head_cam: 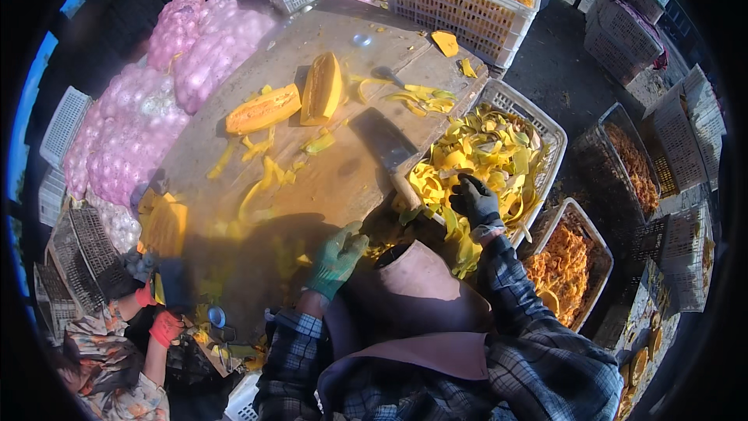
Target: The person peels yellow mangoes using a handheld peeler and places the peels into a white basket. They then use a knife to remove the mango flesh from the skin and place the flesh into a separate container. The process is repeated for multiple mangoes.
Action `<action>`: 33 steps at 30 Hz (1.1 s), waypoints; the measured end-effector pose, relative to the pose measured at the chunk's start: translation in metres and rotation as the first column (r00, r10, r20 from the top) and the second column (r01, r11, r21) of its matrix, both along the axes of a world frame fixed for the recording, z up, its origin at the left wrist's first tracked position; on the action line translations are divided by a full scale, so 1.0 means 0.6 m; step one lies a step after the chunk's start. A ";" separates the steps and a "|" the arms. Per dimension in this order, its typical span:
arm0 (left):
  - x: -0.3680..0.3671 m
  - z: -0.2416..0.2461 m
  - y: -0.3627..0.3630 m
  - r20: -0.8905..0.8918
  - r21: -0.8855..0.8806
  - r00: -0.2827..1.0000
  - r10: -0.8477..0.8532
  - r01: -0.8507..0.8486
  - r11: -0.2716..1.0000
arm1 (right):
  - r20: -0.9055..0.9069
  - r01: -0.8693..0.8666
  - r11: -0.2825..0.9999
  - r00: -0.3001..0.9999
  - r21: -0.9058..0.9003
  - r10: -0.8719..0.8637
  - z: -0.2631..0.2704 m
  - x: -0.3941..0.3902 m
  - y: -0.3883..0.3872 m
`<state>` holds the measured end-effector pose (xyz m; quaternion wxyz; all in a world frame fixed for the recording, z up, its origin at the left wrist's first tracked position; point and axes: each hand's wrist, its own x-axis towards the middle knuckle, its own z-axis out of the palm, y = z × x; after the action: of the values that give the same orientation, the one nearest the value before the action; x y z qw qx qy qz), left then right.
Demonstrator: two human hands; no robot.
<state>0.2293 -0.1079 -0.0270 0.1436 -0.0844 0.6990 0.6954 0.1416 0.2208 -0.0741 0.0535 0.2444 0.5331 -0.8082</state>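
My left hand (338, 260), in a green glove, is at the near edge of the wooden table (327, 193), apparently holding nothing. Over a white crate (558, 140) of yellow-green squash peels (467, 146) is my right hand (478, 202), in a grey glove with dark fingers. Its fingers are beside the peels; whether they grip one is unclear. A cleaver (385, 137) lies on the table, its wooden handle (406, 190) over the edge. Farther back are two cut orange squash pieces (263, 109) (322, 89), showing their hollowed insides. Peel strips (257, 187) are scattered around them.
A co-worker's red-gloved hands (166, 327) are at the left, near more squash (165, 225). Pink net sacks (131, 134) line the table's left side. A white crate (456, 3) of squash pieces stands behind. A crate of orange pulp (561, 269) sits right.
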 end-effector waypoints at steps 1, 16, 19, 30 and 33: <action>0.001 0.010 0.002 -0.013 -0.234 0.998 -0.068 0.063 0.970 | 0.041 0.004 1.000 0.999 0.022 -0.005 -0.007 0.008 -0.004; -0.064 0.072 -0.063 0.253 0.403 0.967 0.007 -0.112 0.908 | -0.436 0.065 0.607 0.756 0.792 0.488 0.061 -0.256 -0.134; -0.169 0.059 -0.137 0.222 0.204 0.951 0.217 -0.263 0.943 | -0.280 0.162 0.249 0.774 0.955 0.568 0.088 -0.415 -0.168; -0.514 -0.027 -0.248 0.226 0.195 0.584 0.779 -0.811 0.551 | 0.425 -0.170 -0.479 0.756 0.861 0.497 0.067 -0.636 -0.242; -0.562 -0.042 -0.276 0.160 0.104 0.521 0.839 -0.854 0.510 | 0.471 -0.076 -0.590 0.688 0.804 0.552 0.066 -0.627 -0.231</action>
<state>-0.1078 -0.2736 -0.0524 -0.1762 -0.4326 0.5001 0.7292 -0.2346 0.0823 -0.0347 0.0425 -0.1654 0.9828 0.0709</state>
